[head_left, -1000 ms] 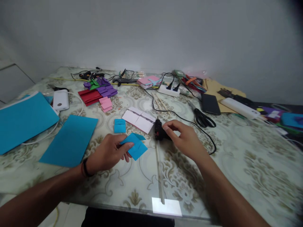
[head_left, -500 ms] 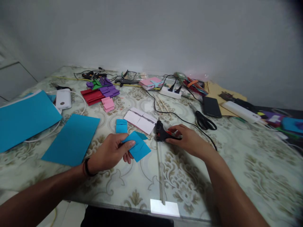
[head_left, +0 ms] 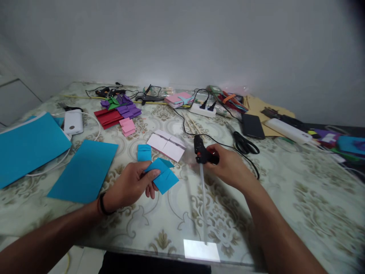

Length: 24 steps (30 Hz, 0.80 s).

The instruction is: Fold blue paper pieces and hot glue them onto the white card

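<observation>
A folded blue paper piece (head_left: pixel 165 178) is pinched between the thumb and fingers of my left hand (head_left: pixel 132 184). My right hand (head_left: pixel 228 165) is wrapped round the handle of a black glue gun (head_left: pixel 202 149), raised a little over the table, with a long clear glue stick (head_left: pixel 203 201) reaching out of it toward the near edge. Behind my left hand lies a small folded blue piece (head_left: pixel 144 152). A white folded paper (head_left: pixel 167 144) rests between it and the glue gun.
Blue sheets (head_left: pixel 84 171) lie at the left by a white power bank (head_left: pixel 73 121). Red (head_left: pixel 108 118), pink and purple folded papers are farther back. Black scissors (head_left: pixel 245 144), a dark phone (head_left: pixel 253 126) and a white power strip (head_left: pixel 203 110) with cables lie right and behind.
My right hand has closed round the glue gun and lifted it, turning it slightly. The glue stick has shifted right with it. My left hand keeps its hold on the blue paper.
</observation>
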Tool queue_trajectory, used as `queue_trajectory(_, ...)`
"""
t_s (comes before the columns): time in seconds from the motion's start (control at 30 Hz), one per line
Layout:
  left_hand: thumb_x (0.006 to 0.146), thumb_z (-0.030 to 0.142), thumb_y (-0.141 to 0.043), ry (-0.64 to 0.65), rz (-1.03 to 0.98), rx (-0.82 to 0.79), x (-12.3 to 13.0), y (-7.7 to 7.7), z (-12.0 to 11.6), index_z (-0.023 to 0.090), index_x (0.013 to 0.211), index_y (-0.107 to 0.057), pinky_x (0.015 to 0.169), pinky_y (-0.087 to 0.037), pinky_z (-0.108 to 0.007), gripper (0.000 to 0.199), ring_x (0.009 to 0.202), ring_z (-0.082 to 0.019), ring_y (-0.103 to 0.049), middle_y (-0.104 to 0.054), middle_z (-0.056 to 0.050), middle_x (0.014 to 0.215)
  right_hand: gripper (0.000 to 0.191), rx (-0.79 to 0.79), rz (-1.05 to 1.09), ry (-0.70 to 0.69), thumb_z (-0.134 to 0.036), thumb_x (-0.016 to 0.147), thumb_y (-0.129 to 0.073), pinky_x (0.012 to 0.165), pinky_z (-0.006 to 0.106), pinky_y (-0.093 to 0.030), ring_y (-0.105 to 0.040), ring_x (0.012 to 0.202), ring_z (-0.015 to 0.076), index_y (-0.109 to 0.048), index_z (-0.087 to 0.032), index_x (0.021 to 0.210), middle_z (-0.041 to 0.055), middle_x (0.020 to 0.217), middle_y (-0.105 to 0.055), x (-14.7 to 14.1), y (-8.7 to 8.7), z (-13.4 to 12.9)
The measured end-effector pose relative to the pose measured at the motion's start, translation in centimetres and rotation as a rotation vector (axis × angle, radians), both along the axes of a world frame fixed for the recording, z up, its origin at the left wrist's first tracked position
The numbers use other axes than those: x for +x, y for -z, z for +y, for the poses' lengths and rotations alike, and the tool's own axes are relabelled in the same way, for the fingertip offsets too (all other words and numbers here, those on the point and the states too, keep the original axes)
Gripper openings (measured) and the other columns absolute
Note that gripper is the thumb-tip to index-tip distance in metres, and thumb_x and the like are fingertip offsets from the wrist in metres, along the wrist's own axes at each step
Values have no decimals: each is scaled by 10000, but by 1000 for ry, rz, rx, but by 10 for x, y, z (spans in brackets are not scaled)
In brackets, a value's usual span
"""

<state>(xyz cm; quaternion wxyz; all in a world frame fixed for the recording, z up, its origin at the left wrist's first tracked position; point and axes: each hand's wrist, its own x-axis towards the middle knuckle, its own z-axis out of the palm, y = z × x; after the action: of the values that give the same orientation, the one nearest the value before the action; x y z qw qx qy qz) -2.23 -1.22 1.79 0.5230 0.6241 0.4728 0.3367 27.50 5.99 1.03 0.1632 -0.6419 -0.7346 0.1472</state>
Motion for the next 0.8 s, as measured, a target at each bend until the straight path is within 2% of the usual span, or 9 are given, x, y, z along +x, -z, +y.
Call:
queue_trajectory(0.13,991,390,-574,-20,-26,-26,1,5,2,188,731,-481,456,-509,-197,342,455,-122,-655,-700,-2,559,234,70,144,27,-294,780,-584,601,311,-454,-657,651,233,-718,-190,942,60,782,-745,1,-4,-4)
queue_trajectory(0.23,990,377,-578,6,-42,-18,3,8,3,201,741,-448,498,-535,-209,331,497,-133,-677,-710,-9,570,238,160,269,-25,-341,853,-536,654,327,-480,-668,692,233,-721,-191,848,70,799,-740,0,-6,-9)
queue_trajectory(0.37,978,353,-588,11,-62,-42,5,9,4,215,791,-415,481,-533,-217,290,491,-148,-681,-685,12,546,307,163,399,-62,-461,932,-567,673,329,-490,-662,690,221,-702,-191,878,64,784,-726,-7,-11,-22)
queue_trajectory(0.47,974,318,-591,-6,-60,-62,6,10,3,192,967,-481,488,-538,-226,168,490,-154,-681,-684,28,548,363,106,442,-115,-533,961,-546,654,330,-474,-647,712,224,-691,-204,910,54,789,-705,-12,-13,-29)
queue_trajectory(0.6,967,276,-596,-25,-77,-68,5,9,2,170,1215,-467,492,-541,-231,298,479,-153,-672,-697,33,559,344,84,518,-223,-536,951,-581,641,317,-438,-599,716,199,-652,-210,867,37,812,-663,-15,-11,-33)
queue_trajectory(0.8,951,239,-602,-30,-114,-83,4,8,3,150,1334,-449,499,-544,-223,422,507,-162,-702,-701,25,569,319,15,631,-409,-450,903,-687,555,273,-366,-513,612,142,-613,-197,724,-9,697,-554,-31,-16,-39)
